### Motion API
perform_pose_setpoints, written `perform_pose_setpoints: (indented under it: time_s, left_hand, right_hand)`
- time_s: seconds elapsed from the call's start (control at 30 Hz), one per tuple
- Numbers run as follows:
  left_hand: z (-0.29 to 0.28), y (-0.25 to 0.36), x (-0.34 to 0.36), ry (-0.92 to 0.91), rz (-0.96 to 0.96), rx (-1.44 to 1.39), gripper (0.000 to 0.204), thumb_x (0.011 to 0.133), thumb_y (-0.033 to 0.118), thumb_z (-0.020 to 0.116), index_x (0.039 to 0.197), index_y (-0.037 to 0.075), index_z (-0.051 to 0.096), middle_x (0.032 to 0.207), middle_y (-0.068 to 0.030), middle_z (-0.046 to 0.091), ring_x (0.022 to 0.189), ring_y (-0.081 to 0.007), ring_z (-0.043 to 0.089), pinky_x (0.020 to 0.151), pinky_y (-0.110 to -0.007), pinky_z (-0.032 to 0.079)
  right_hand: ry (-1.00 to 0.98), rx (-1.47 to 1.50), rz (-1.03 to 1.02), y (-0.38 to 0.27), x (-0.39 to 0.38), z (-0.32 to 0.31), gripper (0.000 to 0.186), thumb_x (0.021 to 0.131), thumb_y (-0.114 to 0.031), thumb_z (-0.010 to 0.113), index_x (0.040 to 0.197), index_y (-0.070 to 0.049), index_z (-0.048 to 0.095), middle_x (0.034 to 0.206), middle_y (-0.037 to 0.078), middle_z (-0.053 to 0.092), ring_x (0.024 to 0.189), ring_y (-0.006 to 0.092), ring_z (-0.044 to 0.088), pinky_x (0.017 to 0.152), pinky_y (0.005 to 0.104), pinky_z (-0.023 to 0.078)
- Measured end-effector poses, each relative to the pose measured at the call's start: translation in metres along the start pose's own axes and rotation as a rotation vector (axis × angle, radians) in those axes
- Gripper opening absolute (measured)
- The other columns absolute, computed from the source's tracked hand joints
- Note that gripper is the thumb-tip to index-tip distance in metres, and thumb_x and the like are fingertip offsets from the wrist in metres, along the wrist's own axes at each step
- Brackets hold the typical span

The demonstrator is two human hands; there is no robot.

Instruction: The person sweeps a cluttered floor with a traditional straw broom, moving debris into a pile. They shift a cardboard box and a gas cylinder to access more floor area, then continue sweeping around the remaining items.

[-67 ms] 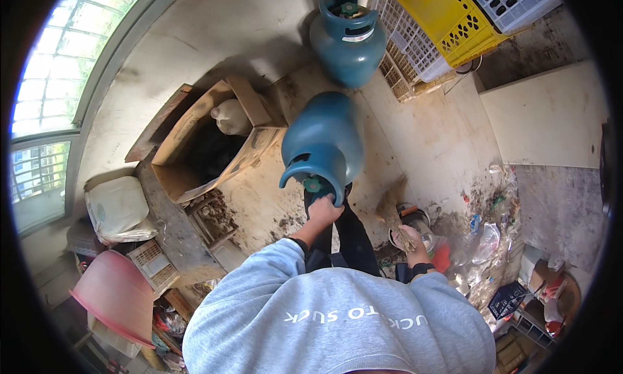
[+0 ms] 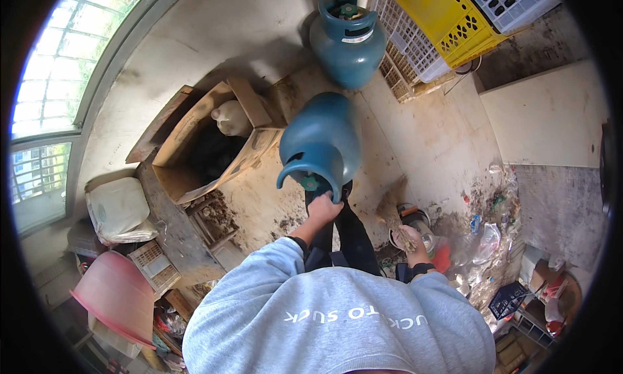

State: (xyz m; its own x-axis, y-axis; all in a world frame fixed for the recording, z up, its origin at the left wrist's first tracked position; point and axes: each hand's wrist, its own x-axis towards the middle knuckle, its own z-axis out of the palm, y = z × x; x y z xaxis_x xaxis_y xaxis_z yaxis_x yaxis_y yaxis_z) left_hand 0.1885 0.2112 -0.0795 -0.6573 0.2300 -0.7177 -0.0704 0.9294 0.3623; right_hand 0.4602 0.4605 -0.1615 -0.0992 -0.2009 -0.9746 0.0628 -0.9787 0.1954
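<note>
A blue-green gas cylinder [image 2: 324, 131] leans tilted toward me in the middle of the floor, its collar facing my legs and its green valve [image 2: 313, 182] showing inside. My left hand [image 2: 324, 209] is closed round the near edge of that collar. Low at my right side, my right hand [image 2: 413, 243] grips what looks like a straw hand broom [image 2: 391, 207], its tan bristles fanning out ahead of the fingers. Beside the bristles lies a round metal vessel with a wooden handle [image 2: 409, 211], partly hidden by the hand.
A second gas cylinder [image 2: 349, 46] stands upright by the far wall. To the left sits an open cardboard box [image 2: 178, 147] with a whitish plastic jug [image 2: 232, 118]. Yellow and white crates [image 2: 454, 24] are stacked far right. Litter [image 2: 487, 244] covers the floor at right; a pink tub [image 2: 113, 296] stands left.
The cylinder under my left hand has shifted and turned very slightly to the left. My right hand and the broom are almost where they were.
</note>
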Motion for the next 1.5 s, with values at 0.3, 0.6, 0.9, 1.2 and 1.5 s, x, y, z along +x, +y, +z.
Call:
perform_pose_setpoints:
  time_s: [0.3, 0.6, 0.9, 1.2, 1.5]
  left_hand:
    - [-0.117, 0.034, 0.130, 0.038, 0.105, -0.895, 0.024, 0.074, 0.020, 0.059, 0.069, -0.003, 0.061, 0.061, -0.0136, 0.059, 0.053, -0.0254, 0.058, 0.053, -0.036, 0.044]
    - [-0.243, 0.116, 0.297, 0.150, -0.021, -1.251, 0.014, 0.078, 0.013, 0.058, 0.071, 0.002, 0.053, 0.059, -0.0092, 0.048, 0.049, -0.0237, 0.049, 0.051, -0.038, 0.043]
    - [-0.290, 0.136, 0.346, 0.139, -0.107, -1.410, 0.014, 0.077, 0.007, 0.051, 0.065, 0.005, 0.043, 0.059, -0.0105, 0.043, 0.046, -0.0272, 0.044, 0.047, -0.042, 0.042]
    - [-0.299, 0.136, 0.350, 0.059, -0.062, -1.440, 0.011, 0.076, 0.006, 0.048, 0.066, 0.002, 0.045, 0.054, -0.0132, 0.043, 0.048, -0.0275, 0.043, 0.050, -0.042, 0.043]
    - [-0.277, 0.139, 0.313, 0.092, 0.049, -1.179, 0.014, 0.072, 0.003, 0.050, 0.061, -0.006, 0.049, 0.052, -0.0139, 0.046, 0.045, -0.0253, 0.045, 0.045, -0.038, 0.040]
  right_hand:
    - [-0.234, -0.442, -0.491, 0.025, -0.062, 0.029, 0.017, 0.094, -0.008, 0.045, 0.101, 0.006, 0.051, 0.094, 0.013, 0.057, 0.081, 0.0195, 0.058, 0.072, 0.0258, 0.049]
    - [0.005, 0.030, -0.137, 0.015, -0.018, 0.005, 0.018, 0.085, -0.014, 0.058, 0.095, -0.001, 0.050, 0.071, 0.011, 0.053, 0.057, 0.0226, 0.055, 0.049, 0.0312, 0.049]
    - [0.029, -0.277, -0.431, 0.064, -0.017, 0.098, 0.015, 0.080, -0.008, 0.061, 0.085, 0.004, 0.054, 0.059, 0.010, 0.054, 0.046, 0.0241, 0.054, 0.045, 0.0358, 0.044]
    - [-0.205, -0.231, -0.495, 0.056, -0.026, 0.271, 0.021, 0.079, -0.007, 0.063, 0.096, 0.002, 0.055, 0.071, 0.010, 0.059, 0.055, 0.0173, 0.058, 0.048, 0.0301, 0.050]
    - [-0.194, -0.337, -0.475, 0.082, -0.016, 0.260, 0.022, 0.079, -0.008, 0.063, 0.098, 0.000, 0.053, 0.077, 0.010, 0.060, 0.060, 0.0175, 0.060, 0.050, 0.0294, 0.051]
